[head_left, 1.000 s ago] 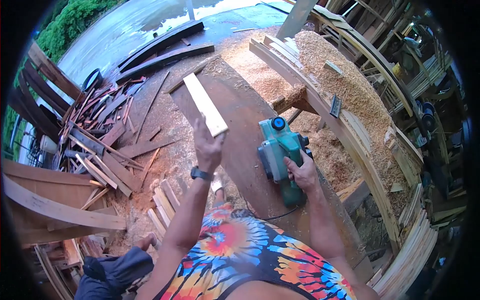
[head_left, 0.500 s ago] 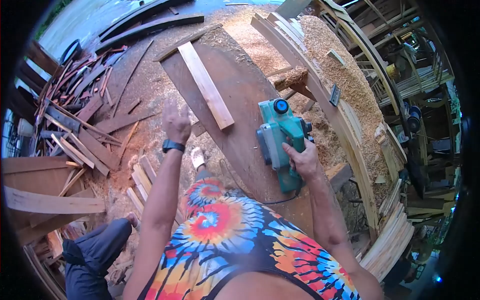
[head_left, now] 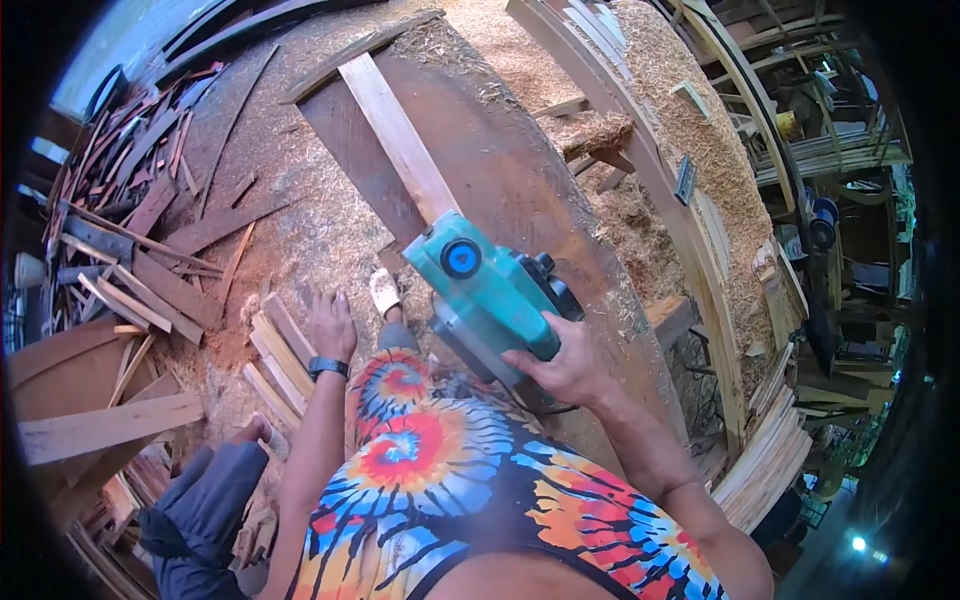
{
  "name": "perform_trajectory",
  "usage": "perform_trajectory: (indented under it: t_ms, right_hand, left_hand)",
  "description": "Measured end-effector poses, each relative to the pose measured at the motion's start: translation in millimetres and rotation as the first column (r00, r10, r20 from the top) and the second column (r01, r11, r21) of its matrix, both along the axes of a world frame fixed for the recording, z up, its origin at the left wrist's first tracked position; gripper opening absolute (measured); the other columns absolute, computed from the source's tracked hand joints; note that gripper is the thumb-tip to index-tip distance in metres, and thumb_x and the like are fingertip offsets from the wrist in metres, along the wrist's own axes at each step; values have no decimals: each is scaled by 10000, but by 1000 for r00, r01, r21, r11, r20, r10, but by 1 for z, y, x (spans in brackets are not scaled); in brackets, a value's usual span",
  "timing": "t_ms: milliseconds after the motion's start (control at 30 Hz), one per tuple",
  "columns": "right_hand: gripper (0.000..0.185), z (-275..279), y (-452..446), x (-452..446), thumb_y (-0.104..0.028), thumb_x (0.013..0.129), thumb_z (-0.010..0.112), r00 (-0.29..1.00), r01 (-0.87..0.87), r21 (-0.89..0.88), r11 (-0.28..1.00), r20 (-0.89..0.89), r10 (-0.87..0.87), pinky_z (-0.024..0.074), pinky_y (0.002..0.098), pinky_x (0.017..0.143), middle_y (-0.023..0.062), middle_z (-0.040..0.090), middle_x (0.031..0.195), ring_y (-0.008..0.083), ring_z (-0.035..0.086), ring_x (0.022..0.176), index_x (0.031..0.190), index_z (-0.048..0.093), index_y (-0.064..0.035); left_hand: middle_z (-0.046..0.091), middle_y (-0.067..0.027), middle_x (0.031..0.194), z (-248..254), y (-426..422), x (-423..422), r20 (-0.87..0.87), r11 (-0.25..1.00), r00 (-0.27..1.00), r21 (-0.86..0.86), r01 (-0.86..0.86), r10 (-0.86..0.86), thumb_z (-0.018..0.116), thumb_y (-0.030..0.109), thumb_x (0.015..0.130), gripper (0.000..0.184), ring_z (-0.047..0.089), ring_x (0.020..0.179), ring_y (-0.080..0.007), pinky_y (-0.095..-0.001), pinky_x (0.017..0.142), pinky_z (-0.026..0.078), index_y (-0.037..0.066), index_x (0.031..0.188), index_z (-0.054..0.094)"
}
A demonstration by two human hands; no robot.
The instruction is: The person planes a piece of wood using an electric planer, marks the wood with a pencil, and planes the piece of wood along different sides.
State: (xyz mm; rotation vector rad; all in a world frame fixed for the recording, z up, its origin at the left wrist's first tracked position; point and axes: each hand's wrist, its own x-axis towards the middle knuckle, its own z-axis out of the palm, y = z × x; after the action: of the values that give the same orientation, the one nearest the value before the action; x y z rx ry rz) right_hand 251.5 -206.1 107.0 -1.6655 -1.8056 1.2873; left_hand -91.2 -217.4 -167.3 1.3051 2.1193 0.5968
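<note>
My right hand (head_left: 565,362) is wrapped round the rear handle of a green electric planer (head_left: 490,290) with a blue knob. The planer's front covers the near end of a narrow pale board (head_left: 400,135); whether its sole touches the wood I cannot tell. The board lies lengthwise on a brown workbench (head_left: 530,170), its far end at a wooden strip (head_left: 365,52) across the bench. My left hand (head_left: 332,325) is empty, fingers stretched out, in the air left of the bench near some pale offcuts (head_left: 280,345).
Scrap wood (head_left: 150,190) is heaped at left. Shavings (head_left: 700,130) and a long beam (head_left: 640,150) lie right of the bench, with a small metal-looking block (head_left: 685,180) on the beam. Another person's dark-trousered leg (head_left: 215,490) is at lower left. Stacked strips (head_left: 765,470) stand at lower right.
The planer has moved left in my right hand, from the bench's right side to the board's near end. My left hand has dropped back toward my body.
</note>
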Motion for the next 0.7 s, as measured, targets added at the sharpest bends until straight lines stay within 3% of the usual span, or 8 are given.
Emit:
perform_trajectory:
  t_ms: [100,200,300,500,600,700]
  right_hand:
    - [370,7,9,-1,-286,814,827,991,-19,-41,999,130,24,556,432,733,234,712,879,386,728,844,1013,682,-10]
    - [315,-4,15,2,-165,814,831,996,-17,-49,999,90,22,540,350,740,116,729,869,150,677,790,1042,693,3]
    - [304,0,24,-5,-223,805,801,997,-3,-55,999,73,7,556,451,731,246,704,887,423,705,877,992,677,-18]
    - [275,4,38,-13,-193,794,795,995,10,-95,995,95,-1,558,455,722,248,695,863,421,705,883,974,677,-21]
    - [255,5,45,-17,-154,796,825,992,-13,-41,999,127,18,539,368,669,171,706,801,245,726,732,959,686,-15]
    - [250,9,56,-25,-169,782,827,991,11,-14,1000,135,-9,539,380,647,185,694,776,306,728,720,922,679,-25]
  left_hand:
    - [504,-325,1427,-7,-7,7,5,1000,1000,7,16,-16,519,327,1037,410,444,1371,-452,-477,1152,349,-31,1184,653]
    - [504,-323,1430,-4,-3,14,19,997,998,-42,65,-65,520,319,1035,403,455,1362,-451,-473,1141,364,-36,1164,661]
    - [521,-322,1414,0,10,20,55,997,997,-47,64,-62,518,327,1035,414,461,1357,-451,-473,1138,367,-37,1162,669]
    - [526,-306,1429,-8,38,20,53,998,998,-59,26,-23,511,385,1037,478,505,1332,-438,-463,1124,386,-30,1197,685]
    - [544,-327,1396,-16,50,15,56,1000,998,-7,9,-9,529,373,1030,454,526,1305,-451,-480,1114,394,-24,1171,697]
    - [548,-332,1390,-25,60,9,63,1000,998,13,-2,2,531,376,1030,456,538,1293,-453,-481,1110,399,-25,1169,697]
